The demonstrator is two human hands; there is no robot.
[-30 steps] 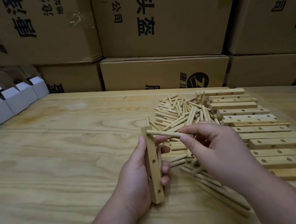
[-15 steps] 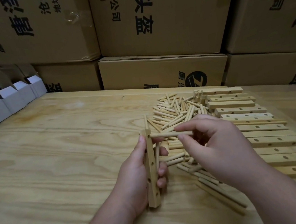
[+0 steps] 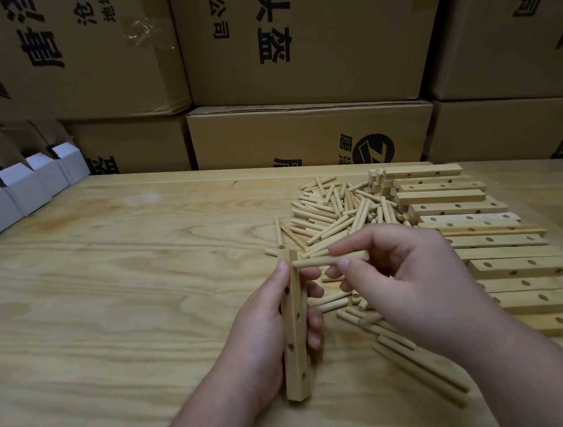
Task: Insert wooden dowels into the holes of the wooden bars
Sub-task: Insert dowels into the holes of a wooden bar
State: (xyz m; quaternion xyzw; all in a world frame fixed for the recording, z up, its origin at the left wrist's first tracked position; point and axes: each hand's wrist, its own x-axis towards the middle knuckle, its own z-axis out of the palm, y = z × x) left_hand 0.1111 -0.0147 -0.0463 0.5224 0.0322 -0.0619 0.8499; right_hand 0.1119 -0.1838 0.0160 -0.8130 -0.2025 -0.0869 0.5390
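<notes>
now left hand (image 3: 261,339) grips bar (image 3: 293,329); right hand (image 3: 406,277) pinches dowel (image 3: 326,260).

Pale plywood tabletop (image 3: 109,298) w/ visible grain, stacked brown cardboard cartons (image 3: 300,32) w/ black Chinese print as backdrop, row of folded white-and-brown small boxes (image 3: 13,191) at far left edge, dim light.

The right hand (image 3: 413,279) hides dowels (image 3: 328,215); the frame edge cuts off bars (image 3: 533,268).
</notes>
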